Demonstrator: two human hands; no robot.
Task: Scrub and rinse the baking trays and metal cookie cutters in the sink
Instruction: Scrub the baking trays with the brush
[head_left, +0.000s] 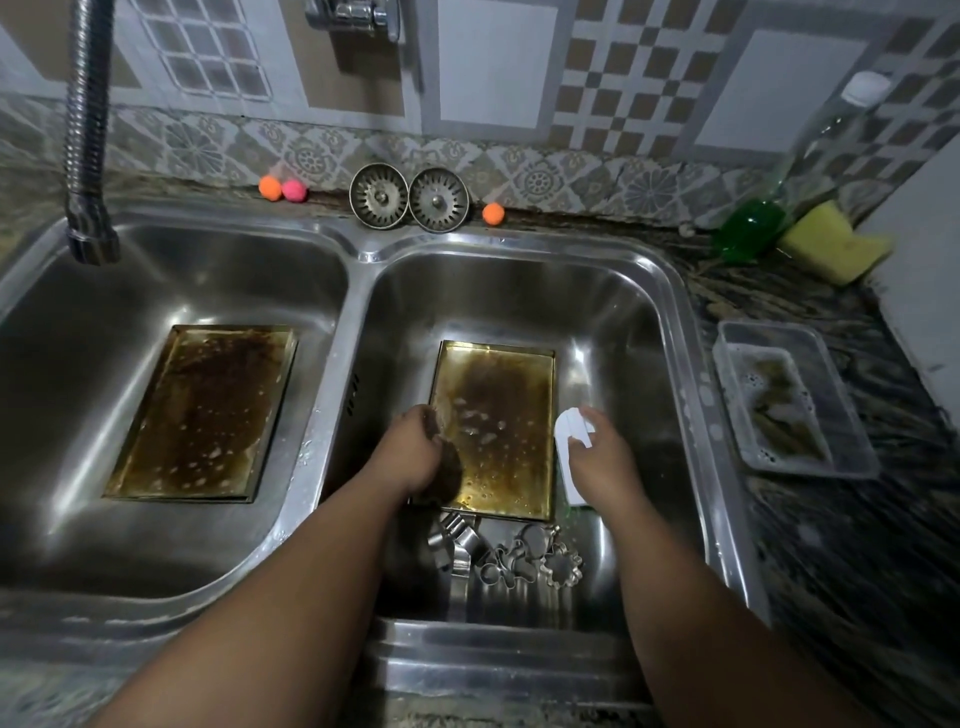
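Two stained baking trays (202, 410), two sink strainers (378, 196), three small balls (270, 187)

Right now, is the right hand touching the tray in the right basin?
Apart. Head view shows the right hand beside the tray, gripping a white object that sits between them.

Glossy steel sink (670, 291), stained brassy metal trays (493, 431), shiny metal cookie cutters (519, 556), clear plastic tub (831, 364).
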